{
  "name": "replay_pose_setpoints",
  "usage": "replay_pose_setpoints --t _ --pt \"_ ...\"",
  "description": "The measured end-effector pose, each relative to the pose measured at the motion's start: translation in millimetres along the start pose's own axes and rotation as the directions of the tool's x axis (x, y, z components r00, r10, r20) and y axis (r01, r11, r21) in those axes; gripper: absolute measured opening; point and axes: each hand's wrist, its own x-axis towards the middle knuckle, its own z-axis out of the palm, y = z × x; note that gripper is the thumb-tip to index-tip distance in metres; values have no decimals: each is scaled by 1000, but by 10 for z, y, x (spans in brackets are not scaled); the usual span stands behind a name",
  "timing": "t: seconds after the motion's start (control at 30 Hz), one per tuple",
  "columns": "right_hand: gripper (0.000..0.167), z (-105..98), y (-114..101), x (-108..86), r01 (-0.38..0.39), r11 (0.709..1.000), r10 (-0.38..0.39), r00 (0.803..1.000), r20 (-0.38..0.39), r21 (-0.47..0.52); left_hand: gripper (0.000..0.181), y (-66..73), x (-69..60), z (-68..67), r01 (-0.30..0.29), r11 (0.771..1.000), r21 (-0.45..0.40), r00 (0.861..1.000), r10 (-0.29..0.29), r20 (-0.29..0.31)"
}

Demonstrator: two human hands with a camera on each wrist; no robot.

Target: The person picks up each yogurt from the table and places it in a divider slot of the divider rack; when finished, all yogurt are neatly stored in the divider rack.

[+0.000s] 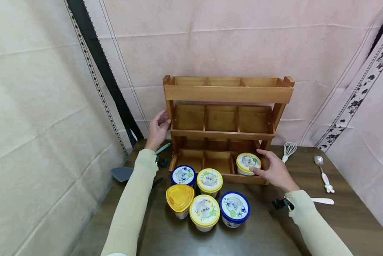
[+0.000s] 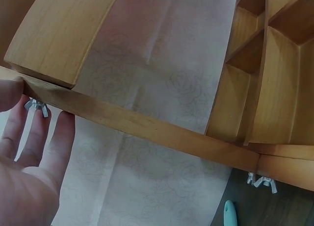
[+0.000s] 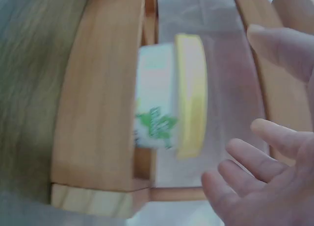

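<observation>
A wooden tiered shelf rack with divided trays stands on the table. My left hand grips its left side post, the thumb on one side and the fingers on the other, beside a wing nut. A tub with a yellow lid sits in the lowest tray's right compartment; its printed side shows in the right wrist view. My right hand is beside that tub with its fingers spread, apart from it in the right wrist view, holding nothing.
Before the rack stand yellow-lidded tubs and blue-lidded tubs, one with a plain yellow lid. A whisk, a spoon and a white handle lie right. A grey spatula head and green handle lie left.
</observation>
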Motion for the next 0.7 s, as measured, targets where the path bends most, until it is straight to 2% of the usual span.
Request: replay_pose_setpoints --t 0.07,0.17,0.37,0.6,0.7 --pt "84 -6 -81 -29 35 999 -35 999 -14 -2 46 8 6 -6 1 1000 -3 1000 -1 5" --pt "79 3 -180 -82 75 996 -75 997 -5 44 46 8 11 -8 -2 1000 -18 1000 2 10" --pt "68 75 -294 -207 97 987 -102 994 32 129 47 7 12 -11 -12 1000 -24 1000 12 16" --pt "56 242 -330 -389 124 947 -172 975 141 296 47 -19 4 -19 0 999 -36 1000 0 26" --pt "53 291 -352 -446 113 941 -176 969 175 320 46 -24 13 -24 1 999 -46 1000 -1 18"
